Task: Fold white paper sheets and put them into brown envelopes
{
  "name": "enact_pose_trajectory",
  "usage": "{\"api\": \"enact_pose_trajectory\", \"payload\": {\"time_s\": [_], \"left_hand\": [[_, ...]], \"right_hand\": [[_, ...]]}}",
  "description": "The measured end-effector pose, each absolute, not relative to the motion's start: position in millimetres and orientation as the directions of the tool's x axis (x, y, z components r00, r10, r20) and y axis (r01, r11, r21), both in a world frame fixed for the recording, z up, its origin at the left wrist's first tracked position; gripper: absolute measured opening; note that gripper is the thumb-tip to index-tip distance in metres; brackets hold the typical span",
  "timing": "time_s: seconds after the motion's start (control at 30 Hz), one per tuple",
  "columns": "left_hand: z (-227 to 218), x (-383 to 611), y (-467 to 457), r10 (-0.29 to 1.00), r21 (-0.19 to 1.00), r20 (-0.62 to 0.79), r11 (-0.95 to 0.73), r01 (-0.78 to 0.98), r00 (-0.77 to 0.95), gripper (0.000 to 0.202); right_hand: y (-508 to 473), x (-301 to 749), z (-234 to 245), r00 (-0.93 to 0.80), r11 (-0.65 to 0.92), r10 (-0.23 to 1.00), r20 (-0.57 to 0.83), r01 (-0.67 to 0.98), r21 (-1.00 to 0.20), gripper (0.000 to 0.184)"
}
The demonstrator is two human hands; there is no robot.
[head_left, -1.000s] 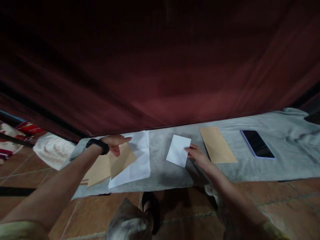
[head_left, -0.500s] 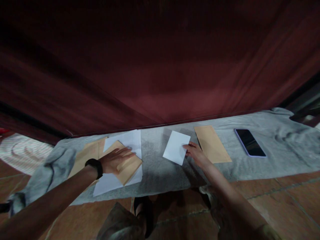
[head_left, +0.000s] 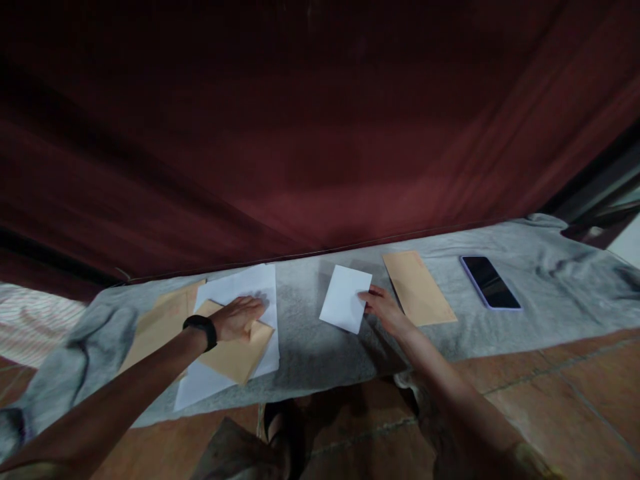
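Observation:
My right hand pinches the right edge of a folded white sheet of paper, which is tilted just over the grey cloth. To the left, my left hand rests palm down with its thumb apart from its fingers. It lies across the upper part of a small brown envelope, its fingertips over the white sheets beneath. The hand covers part of that envelope. A black band circles my left wrist. Just right of my right hand lies another brown envelope.
More brown envelopes lie left of the white sheets, partly under my left arm. A phone in a purple case lies at the right. Grey cloth covers the narrow surface, with a dark red curtain behind and tiled floor in front.
My left hand has gone from stretched fingers to more bent ones, and the small envelope under it has slid toward me. My right hand still holds the folded paper. The view has shifted slightly.

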State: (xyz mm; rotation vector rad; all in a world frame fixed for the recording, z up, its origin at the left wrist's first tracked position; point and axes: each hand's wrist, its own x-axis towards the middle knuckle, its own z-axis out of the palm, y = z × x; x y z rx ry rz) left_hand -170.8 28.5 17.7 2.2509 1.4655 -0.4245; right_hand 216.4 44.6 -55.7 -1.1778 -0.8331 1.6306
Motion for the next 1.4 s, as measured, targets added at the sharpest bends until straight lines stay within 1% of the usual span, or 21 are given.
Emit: {"api": "enact_pose_trajectory", "payload": {"time_s": [0.1,0.17,0.23,0.3,0.37,0.4,0.47,0.5,0.57,0.67,0.73,0.8,0.83,0.9,0.93,1.0,1.07,1.17,1.4], "left_hand": [[18,-173,34,0.798,0.247,-0.469,-0.293,0.923,0.379,0.017],[24,-177,36,0.783,0.289,-0.488,-0.271,0.918,0.384,0.012],[35,-179,39,0.764,0.348,-0.505,-0.248,0.904,0.403,0.015],[50,-179,42,0.754,0.437,-0.502,-0.202,0.876,0.424,0.02],[62,-172,46,0.763,0.575,-0.487,-0.086,0.813,0.425,0.024],[66,-166,49,0.78,0.614,-0.474,-0.039,0.788,0.408,0.025],[63,-151,55,0.82,0.663,-0.431,0.005,0.749,0.376,0.026],[57,-142,57,0.848,0.667,-0.397,0.005,0.745,0.35,0.026],[38,-124,61,0.899,0.653,-0.325,-0.012,0.758,0.295,0.026],[3,-103,56,0.94,0.628,-0.258,-0.013,0.778,0.224,0.026],[-13,-95,46,0.966,0.611,-0.198,-0.011,0.791,0.166,0.036],[-22,-92,30,0.974,0.598,-0.164,-0.03,0.801,0.159,0.054],[-24,-91,22,0.969,0.579,-0.168,-0.051,0.814,0.18,0.068],[-26,-91,6,0.933,0.436,-0.253,-0.124,0.891,0.254,0.099],[-25,-91,0,0.915,0.362,-0.303,-0.147,0.92,0.266,0.11],[-24,-90,-9,0.888,0.246,-0.369,-0.191,0.95,0.274,0.121],[-21,-88,-11,0.879,0.201,-0.372,-0.236,0.951,0.298,0.121],[-15,-83,-11,0.881,0.186,-0.343,-0.274,0.943,0.324,0.117],[-7,-66,-18,0.913,0.13,-0.317,-0.227,0.965,0.257,0.107]], "right_hand": [[43,217,-55,-0.094,-0.323,0.946,-0.309,-0.299,-0.898,0.03],[43,218,-54,-0.088,-0.318,0.948,-0.306,-0.299,-0.9,0.029],[43,220,-52,-0.083,-0.316,0.949,-0.305,-0.301,-0.9,0.027],[43,223,-50,-0.077,-0.312,0.95,-0.303,-0.308,-0.899,0.026],[44,227,-50,-0.076,-0.313,0.949,-0.305,-0.305,-0.899,0.026],[45,228,-50,-0.08,-0.316,0.948,-0.307,-0.3,-0.9,0.026],[47,230,-52,-0.073,-0.313,0.949,-0.305,-0.293,-0.903,0.026],[48,231,-54,-0.058,-0.306,0.951,-0.302,-0.295,-0.905,0.025],[50,231,-57,-0.016,-0.29,0.954,-0.299,-0.304,-0.907,0.025],[51,230,-61,0.022,-0.274,0.955,-0.295,-0.307,-0.911,0.026],[51,229,-62,0.021,-0.276,0.955,-0.296,-0.304,-0.912,0.027],[50,228,-61,0.012,-0.293,0.95,-0.311,-0.301,-0.908,0.026],[50,228,-61,0.008,-0.308,0.946,-0.325,-0.297,-0.904,0.025],[50,227,-60,0.002,-0.332,0.938,-0.348,-0.29,-0.897,0.022],[50,226,-60,0.002,-0.337,0.936,-0.352,-0.29,-0.896,0.021],[48,223,-61,0.001,-0.329,0.939,-0.345,-0.295,-0.897,0.022],[47,221,-62,-0.001,-0.311,0.945,-0.326,-0.298,-0.903,0.024],[45,217,-61,-0.002,-0.306,0.948,-0.319,-0.28,-0.91,0.024],[45,212,-55,-0.05,-0.305,0.951,-0.304,-0.296,-0.905,0.028]]}}
